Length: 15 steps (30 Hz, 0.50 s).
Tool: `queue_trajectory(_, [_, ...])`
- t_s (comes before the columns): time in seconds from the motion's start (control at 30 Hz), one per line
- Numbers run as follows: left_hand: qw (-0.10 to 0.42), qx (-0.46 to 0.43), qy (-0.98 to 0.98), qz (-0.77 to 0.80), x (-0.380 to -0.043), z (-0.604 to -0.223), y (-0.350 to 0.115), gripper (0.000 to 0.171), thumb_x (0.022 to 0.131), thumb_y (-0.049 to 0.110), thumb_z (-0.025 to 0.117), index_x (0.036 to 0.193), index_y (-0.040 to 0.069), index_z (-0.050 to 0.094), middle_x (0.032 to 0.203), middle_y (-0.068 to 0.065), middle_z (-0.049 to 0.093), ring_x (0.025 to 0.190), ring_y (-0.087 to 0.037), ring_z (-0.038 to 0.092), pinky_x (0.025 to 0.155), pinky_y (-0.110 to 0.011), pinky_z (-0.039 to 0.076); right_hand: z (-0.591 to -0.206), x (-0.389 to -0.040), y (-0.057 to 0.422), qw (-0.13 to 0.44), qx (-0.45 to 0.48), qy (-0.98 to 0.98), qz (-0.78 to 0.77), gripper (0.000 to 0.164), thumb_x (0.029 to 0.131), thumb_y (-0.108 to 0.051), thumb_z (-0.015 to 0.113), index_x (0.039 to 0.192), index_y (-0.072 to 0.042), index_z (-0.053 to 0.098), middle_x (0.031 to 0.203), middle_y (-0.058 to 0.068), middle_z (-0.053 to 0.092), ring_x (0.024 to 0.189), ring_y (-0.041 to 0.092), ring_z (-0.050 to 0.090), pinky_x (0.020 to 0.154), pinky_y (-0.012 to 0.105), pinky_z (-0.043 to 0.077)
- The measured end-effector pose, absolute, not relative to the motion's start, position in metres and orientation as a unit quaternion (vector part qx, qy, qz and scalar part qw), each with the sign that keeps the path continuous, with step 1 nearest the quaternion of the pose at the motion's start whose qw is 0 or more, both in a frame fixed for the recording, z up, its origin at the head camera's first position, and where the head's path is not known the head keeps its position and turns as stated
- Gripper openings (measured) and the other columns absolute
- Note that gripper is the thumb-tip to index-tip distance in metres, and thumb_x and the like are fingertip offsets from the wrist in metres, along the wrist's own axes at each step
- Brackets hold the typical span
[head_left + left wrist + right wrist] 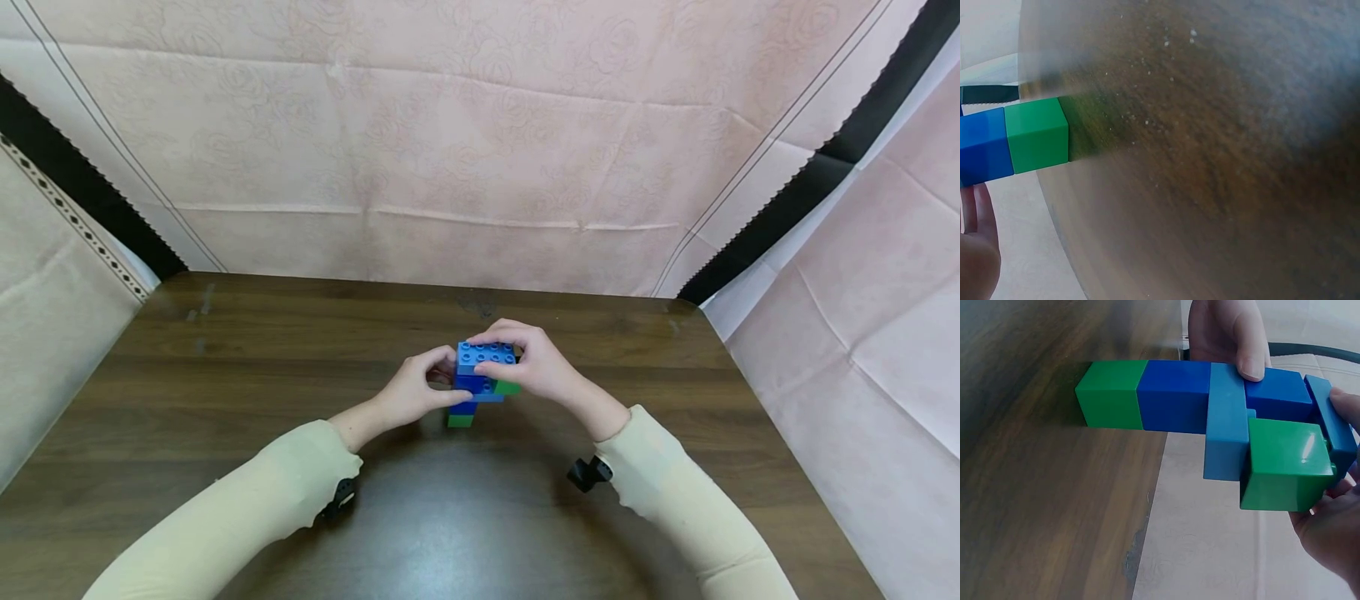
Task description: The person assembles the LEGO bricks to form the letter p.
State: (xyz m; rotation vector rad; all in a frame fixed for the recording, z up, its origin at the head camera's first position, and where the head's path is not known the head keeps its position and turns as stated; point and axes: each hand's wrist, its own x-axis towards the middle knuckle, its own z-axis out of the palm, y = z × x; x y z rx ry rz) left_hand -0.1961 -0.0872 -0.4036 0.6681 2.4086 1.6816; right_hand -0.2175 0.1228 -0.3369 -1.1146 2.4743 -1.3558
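Note:
A tower of toy building bricks stands on the table between my hands. From the bottom up, it has a green brick (1112,397), a dark blue brick (1174,397) and a lighter blue plate (1227,425). Above that, a second dark blue brick (1277,394) and a green brick (1288,462) sit side by side. A studded blue plate (486,357) lies on top; a narrow gap with studs shows between it and the upper green brick. My left hand (408,390) pinches the tower's middle, thumb at the front. My right hand (547,365) grips the top plate between thumb and fingers.
The dark wooden table (262,392) has its far edge just beyond the hands. Pale patterned cloth (450,150) hangs behind it and at both sides, with black strips (810,175) at the corners. A small black device (589,473) sits at the right cuff.

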Motion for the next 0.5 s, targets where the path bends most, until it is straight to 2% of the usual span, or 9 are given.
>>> queue_trajectory(0.3, [0.063, 0.224, 0.799, 0.554, -0.1961, -0.4030, -0.0872, 0.031, 0.082, 0.023, 0.072, 0.104, 0.010, 0.055, 0.102, -0.007, 0.065, 0.093, -0.017, 0.061, 0.089, -0.037, 0.052, -0.3351, -0.2142, 0.1230, 0.036, -0.383, 0.821, -0.421, 0.031, 0.084, -0.015, 0.070, 0.113, -0.007, 0.067, 0.098, 0.005, 0.061, 0.083, 0.014, 0.055, 0.069, 0.024, 0.052])
queue_trajectory(0.5, [0.066, 0.219, 0.802, 0.552, -0.1957, -0.4028, -0.0873, 0.033, 0.082, 0.024, 0.073, 0.105, 0.010, 0.054, 0.102, -0.008, 0.065, 0.093, -0.018, 0.061, 0.090, -0.038, 0.051, -0.3345, -0.2146, 0.1259, 0.057, -0.373, 0.823, -0.425, 0.036, 0.084, -0.020, 0.070, 0.118, -0.008, 0.064, 0.107, 0.006, 0.063, 0.089, 0.014, 0.057, 0.074, 0.026, 0.053])
